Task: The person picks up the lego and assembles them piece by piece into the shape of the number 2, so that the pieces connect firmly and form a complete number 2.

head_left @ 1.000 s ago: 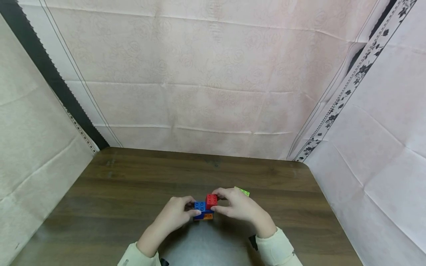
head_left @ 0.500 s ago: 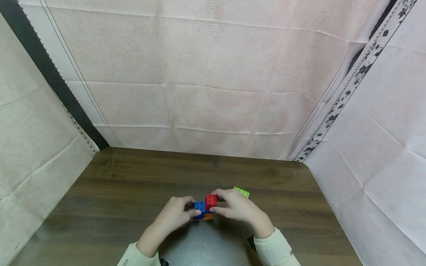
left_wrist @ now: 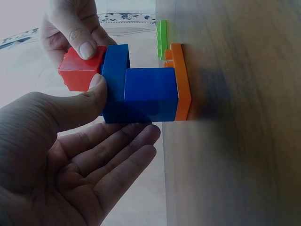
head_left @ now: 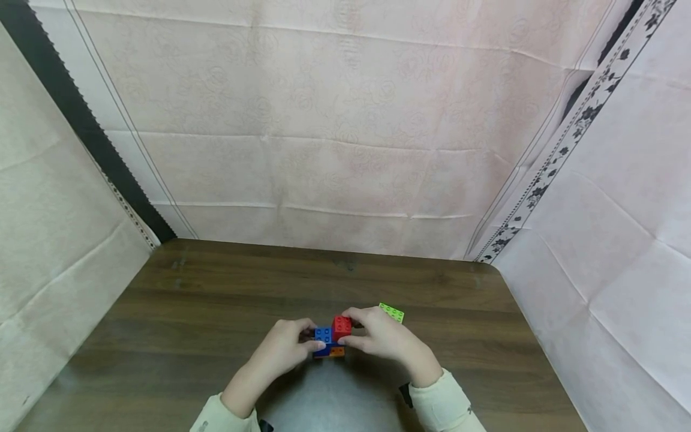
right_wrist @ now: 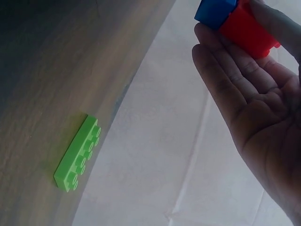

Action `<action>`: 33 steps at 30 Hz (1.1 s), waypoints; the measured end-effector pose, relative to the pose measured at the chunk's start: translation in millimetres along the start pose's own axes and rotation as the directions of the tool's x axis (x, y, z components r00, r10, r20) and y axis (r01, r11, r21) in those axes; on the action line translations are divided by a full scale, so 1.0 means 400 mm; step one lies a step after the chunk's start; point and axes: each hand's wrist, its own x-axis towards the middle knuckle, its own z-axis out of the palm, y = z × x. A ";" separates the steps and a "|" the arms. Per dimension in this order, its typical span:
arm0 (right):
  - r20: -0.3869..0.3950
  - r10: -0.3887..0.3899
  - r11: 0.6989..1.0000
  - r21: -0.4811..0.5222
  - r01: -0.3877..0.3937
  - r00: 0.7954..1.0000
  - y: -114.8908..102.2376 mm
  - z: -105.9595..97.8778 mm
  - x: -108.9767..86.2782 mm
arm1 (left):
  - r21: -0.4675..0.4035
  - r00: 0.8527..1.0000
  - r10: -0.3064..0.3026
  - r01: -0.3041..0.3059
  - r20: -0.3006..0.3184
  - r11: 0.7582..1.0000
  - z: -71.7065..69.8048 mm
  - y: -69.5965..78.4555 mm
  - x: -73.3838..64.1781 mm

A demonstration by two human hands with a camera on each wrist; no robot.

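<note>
A small brick stack stands on the table before me. At its bottom lies an orange plate [left_wrist: 182, 84], with a blue block [left_wrist: 151, 94] on it. Across that block sits a longer blue brick [left_wrist: 115, 89], its studs bare at the left end in the head view. My left hand [head_left: 283, 347] holds this blue brick at its left end, thumb on the near side. A red brick [head_left: 342, 327] sits at the right end of the blue brick. My right hand [head_left: 384, 333] pinches the red brick between thumb and fingers.
A bright green plate with studs [right_wrist: 79, 153] lies flat on the wooden table [head_left: 243, 288], just beyond my right hand. Pale patterned cloth [head_left: 351, 120] hangs behind the table and along both sides.
My right hand and the red brick have shifted slightly to the left, and more of the green plate shows behind the hand. The left hand stays in place.
</note>
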 end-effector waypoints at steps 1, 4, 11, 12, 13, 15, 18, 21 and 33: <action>0.001 0.003 1.000 0.003 -0.003 1.000 0.000 0.000 0.000 | -0.001 1.000 0.000 0.000 0.000 1.000 0.000 0.000 0.000; 0.001 0.010 1.000 0.006 -0.010 1.000 0.000 0.001 0.001 | -0.002 1.000 -0.003 0.003 0.001 1.000 0.000 0.002 0.000; 0.002 0.020 1.000 0.004 -0.020 1.000 0.002 0.006 0.003 | -0.005 1.000 0.010 -0.010 -0.003 1.000 -0.002 0.007 -0.001; 0.002 0.022 1.000 0.005 -0.022 1.000 0.000 0.005 0.002 | -0.005 1.000 0.011 -0.011 -0.004 1.000 -0.002 0.007 -0.001; 0.002 0.023 1.000 0.004 -0.023 1.000 0.000 0.005 0.002 | -0.005 1.000 0.010 -0.010 -0.005 1.000 -0.002 0.007 -0.001; 0.002 0.025 1.000 -0.001 -0.025 1.000 0.000 0.005 0.003 | -0.006 1.000 0.010 -0.010 -0.006 1.000 -0.001 0.007 -0.001; 0.004 0.032 0.999 -0.001 -0.032 0.999 -0.001 0.005 0.004 | -0.004 1.000 0.005 -0.005 -0.009 1.000 0.002 0.006 0.000; 0.008 0.039 0.999 0.000 -0.039 0.999 -0.002 0.006 0.005 | -0.003 1.000 0.005 -0.005 -0.009 1.000 0.003 0.006 -0.001; 0.011 0.046 0.998 -0.035 -0.045 0.999 -0.013 0.004 0.008 | 0.003 1.000 0.015 -0.015 -0.013 1.000 0.001 0.005 0.001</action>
